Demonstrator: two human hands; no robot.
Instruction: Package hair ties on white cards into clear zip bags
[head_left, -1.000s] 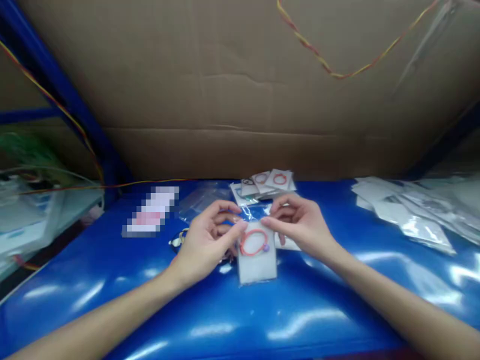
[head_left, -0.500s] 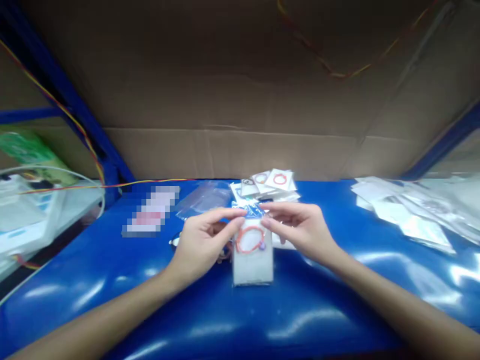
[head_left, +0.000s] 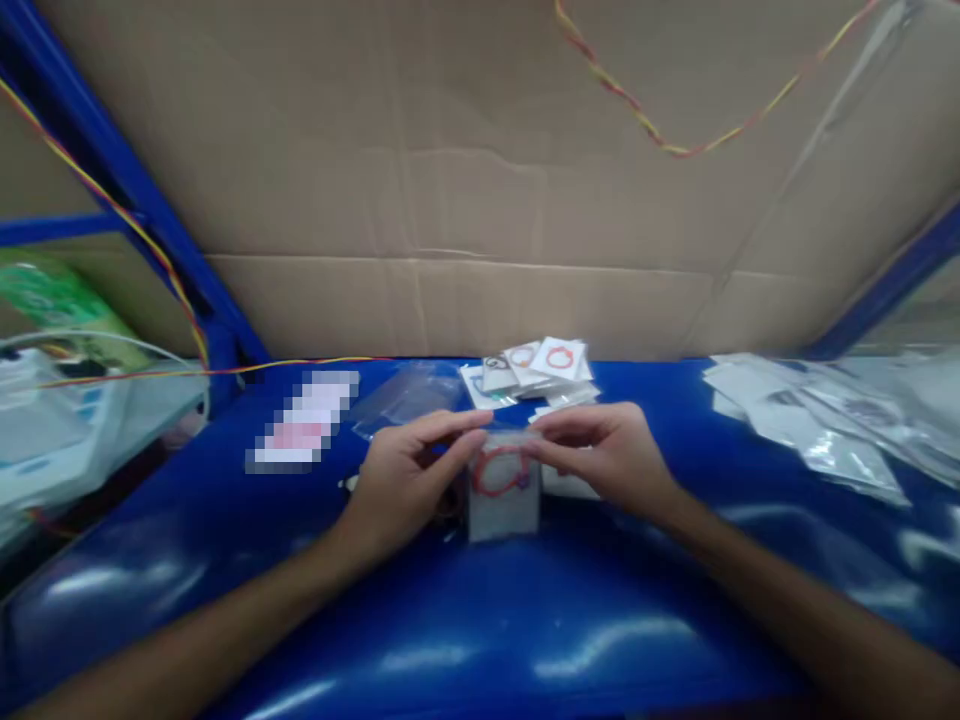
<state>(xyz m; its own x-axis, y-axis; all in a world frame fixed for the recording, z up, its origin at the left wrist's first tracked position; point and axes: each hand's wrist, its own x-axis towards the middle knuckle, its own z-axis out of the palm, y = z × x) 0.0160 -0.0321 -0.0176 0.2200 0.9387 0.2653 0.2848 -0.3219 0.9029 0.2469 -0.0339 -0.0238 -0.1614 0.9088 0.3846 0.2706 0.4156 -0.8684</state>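
Between my hands is a small clear bag [head_left: 504, 520] holding a white card and a red-orange bracelet [head_left: 491, 478] with a purple bead. My left hand [head_left: 409, 470] pinches the bag's upper left corner between thumb and forefinger. At the upper right corner, the thumb and fingers of my right hand [head_left: 600, 455] pinch it too. The bag's top edge is blurred. Partly hidden behind my left hand, some small dark and brown items [head_left: 448, 503] lie on the blue surface. A white card or packet [head_left: 570, 486] shows beneath my right hand.
Behind my hands lies a pile of bagged bracelet cards [head_left: 559, 358]. Clear empty bags [head_left: 412, 395] and a pixelated pinkish sheet [head_left: 304, 420] are to the left. More white packets [head_left: 810, 420] spread at the right. A cardboard wall [head_left: 480, 200] closes the back of the blue surface [head_left: 480, 620].
The bag's lower edge sits higher and it looks shorter. The shiny blue-tinted flap at its top no longer shows between my fingers. Both hands stay nearly in place.
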